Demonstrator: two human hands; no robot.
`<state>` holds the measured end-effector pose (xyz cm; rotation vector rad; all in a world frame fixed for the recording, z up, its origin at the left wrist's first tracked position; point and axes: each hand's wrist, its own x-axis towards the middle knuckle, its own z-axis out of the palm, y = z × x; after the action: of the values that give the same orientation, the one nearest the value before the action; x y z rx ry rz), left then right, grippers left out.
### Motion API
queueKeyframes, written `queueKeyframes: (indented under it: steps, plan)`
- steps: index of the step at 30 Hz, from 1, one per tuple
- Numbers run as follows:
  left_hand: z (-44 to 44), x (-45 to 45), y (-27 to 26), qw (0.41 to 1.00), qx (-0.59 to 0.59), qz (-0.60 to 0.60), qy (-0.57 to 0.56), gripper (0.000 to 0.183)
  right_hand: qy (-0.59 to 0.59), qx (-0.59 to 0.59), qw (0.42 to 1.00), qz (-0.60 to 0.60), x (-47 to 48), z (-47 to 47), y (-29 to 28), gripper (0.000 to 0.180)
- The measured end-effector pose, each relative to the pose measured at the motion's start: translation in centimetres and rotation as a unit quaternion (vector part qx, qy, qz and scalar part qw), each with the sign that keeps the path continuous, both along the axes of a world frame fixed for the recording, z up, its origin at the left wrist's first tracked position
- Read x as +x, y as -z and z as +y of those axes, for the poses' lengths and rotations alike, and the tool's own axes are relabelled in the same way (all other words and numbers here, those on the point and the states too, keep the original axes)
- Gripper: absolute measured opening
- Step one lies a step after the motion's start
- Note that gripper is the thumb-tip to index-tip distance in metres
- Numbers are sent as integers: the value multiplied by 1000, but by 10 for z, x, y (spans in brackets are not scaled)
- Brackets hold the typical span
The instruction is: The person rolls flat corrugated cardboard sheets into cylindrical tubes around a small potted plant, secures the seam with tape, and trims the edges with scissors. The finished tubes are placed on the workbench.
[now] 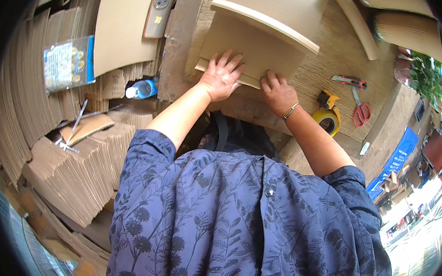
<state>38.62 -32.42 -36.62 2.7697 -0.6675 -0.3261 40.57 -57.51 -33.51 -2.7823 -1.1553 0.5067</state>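
Note:
A cardboard piece [252,43] with a raised far edge and a folded near edge lies on the wooden work table [316,67]. My left hand [222,76] rests palm down with spread fingers on its near left part. My right hand [279,90] has its fingertips on the near right edge; whether it pinches the board is unclear. To the right of my right hand are a tape dispenser [328,117] with yellow tape, a red-and-grey utility knife [349,82] and red-handled scissors [361,110].
Stacked cardboard sheets [73,181] fill the left side. A smartphone [158,16] lies on a cardboard sheet [124,25], with a plastic bottle [142,89] below. A curved cardboard strip [354,24] and a leafy plant [426,76] stand at the upper right.

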Motion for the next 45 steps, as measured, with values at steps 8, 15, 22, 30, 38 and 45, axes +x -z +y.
queueKeyframes:
  steps: [8, 15, 22, 30, 38, 45]
  plan:
    - [-23, 17, -25, 994, 6, 106, 34, 29, 46, -109, 951, 285, 38, -24, -24, 28]
    - [-34, 43, -56, 971, 27, 236, 37, 39, 263, -63, 938, 215, 136, -16, -29, 88]
    - [-75, 114, -41, 928, 134, 343, -59, 123, 281, -53, 919, 271, 175, -7, -14, 101]
    - [-113, 153, -25, 878, 235, 382, -170, 148, 266, 201, 887, 319, 171, -57, 9, 72]
    - [-113, 154, -21, 865, 230, 399, -198, 152, 716, 250, 645, -94, 165, -373, 29, 35]
    - [-111, 153, -4, 864, 266, 391, -171, 158, 743, 612, 264, 69, 237, -560, 58, 49]
